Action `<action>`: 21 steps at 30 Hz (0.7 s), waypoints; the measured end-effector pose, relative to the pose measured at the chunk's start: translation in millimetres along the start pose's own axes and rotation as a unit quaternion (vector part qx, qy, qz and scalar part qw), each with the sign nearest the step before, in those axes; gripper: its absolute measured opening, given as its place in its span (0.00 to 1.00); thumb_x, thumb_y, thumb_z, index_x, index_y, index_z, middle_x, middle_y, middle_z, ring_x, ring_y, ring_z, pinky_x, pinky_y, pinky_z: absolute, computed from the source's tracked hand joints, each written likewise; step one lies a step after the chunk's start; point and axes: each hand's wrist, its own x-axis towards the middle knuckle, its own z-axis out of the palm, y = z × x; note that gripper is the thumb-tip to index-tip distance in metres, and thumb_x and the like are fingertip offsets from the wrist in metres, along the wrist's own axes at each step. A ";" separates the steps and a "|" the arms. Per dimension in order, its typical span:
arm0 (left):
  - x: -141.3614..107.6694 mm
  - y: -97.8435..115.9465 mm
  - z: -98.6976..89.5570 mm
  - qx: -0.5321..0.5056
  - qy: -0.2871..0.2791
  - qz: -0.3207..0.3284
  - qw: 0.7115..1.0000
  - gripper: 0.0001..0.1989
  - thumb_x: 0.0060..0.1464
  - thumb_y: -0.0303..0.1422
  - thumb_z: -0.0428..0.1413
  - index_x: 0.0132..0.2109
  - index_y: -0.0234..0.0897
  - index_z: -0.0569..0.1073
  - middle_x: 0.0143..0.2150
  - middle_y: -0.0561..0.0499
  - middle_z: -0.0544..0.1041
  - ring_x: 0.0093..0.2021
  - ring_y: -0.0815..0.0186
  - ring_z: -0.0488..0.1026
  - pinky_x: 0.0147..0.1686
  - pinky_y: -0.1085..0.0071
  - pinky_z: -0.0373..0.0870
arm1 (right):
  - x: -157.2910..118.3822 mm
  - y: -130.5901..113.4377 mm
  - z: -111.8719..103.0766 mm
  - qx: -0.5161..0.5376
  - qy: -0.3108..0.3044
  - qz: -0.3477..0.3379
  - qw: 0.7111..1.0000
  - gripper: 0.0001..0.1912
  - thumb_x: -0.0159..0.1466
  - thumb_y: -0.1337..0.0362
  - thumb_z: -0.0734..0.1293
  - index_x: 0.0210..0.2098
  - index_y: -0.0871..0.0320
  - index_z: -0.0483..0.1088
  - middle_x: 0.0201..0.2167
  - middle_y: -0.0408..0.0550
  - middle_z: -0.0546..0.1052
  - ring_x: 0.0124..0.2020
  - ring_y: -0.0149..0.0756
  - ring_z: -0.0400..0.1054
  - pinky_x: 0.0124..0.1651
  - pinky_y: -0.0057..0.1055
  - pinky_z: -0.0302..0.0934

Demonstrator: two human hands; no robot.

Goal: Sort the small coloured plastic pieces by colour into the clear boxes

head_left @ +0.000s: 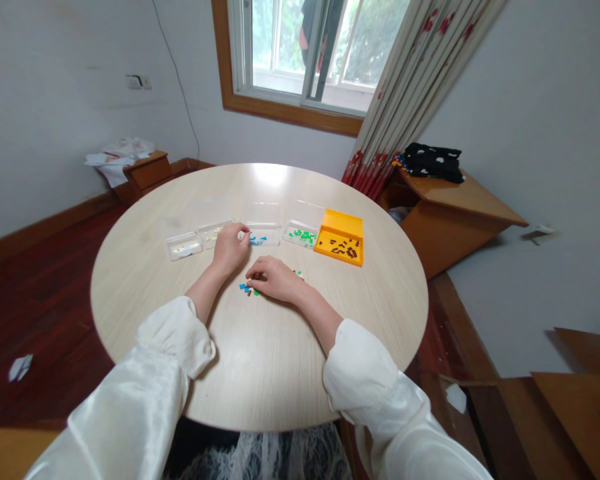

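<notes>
My left hand (231,247) is at the left edge of a clear box (273,237) with blue pieces (259,241), its fingers curled together; what they hold, if anything, is too small to name. My right hand (273,277) hovers low over a small mixed pile of blue, green and brown pieces (245,287), thumb and fingers bent towards each other, their tips too small to read. Green pieces (303,236) lie in another clear box, and brown pieces (350,252) in an open yellow box (339,219). Two clear boxes with pale pieces stand left, one of them (184,247) outermost.
The boxes stand in a row across the round table (260,367), lids open towards the window. A few loose pieces (299,273) lie behind my right wrist. A wooden cabinet (460,207) with black cloth (433,162) is at the right, beside the curtain.
</notes>
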 end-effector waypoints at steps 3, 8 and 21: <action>0.2 -1.8 3.1 0.028 -0.024 0.000 0.999 0.07 0.51 0.29 0.50 0.32 0.36 0.72 0.35 0.45 0.77 0.40 0.58 0.71 0.43 0.65 0.64 | 1.1 0.5 2.3 -0.014 -0.008 -0.003 1.000 0.05 0.58 0.73 0.67 0.29 0.62 0.75 0.28 0.46 0.72 0.33 0.30 0.63 0.42 0.29 0.57; -1.2 -1.8 2.5 0.048 -0.046 -0.020 0.998 0.08 0.51 0.30 0.49 0.32 0.37 0.73 0.35 0.46 0.78 0.37 0.58 0.71 0.41 0.65 0.64 | 0.7 1.2 4.2 -0.025 -0.005 0.007 1.000 0.07 0.58 0.75 0.65 0.29 0.61 0.75 0.30 0.45 0.73 0.35 0.30 0.63 0.43 0.28 0.56; -2.0 -4.1 0.4 0.027 -0.012 0.005 1.000 0.10 0.51 0.31 0.49 0.34 0.35 0.75 0.36 0.45 0.77 0.39 0.59 0.71 0.44 0.65 0.65 | 0.8 -0.8 -3.3 0.040 0.080 0.049 0.995 0.05 0.61 0.72 0.62 0.33 0.60 0.70 0.30 0.45 0.74 0.34 0.30 0.66 0.41 0.27 0.58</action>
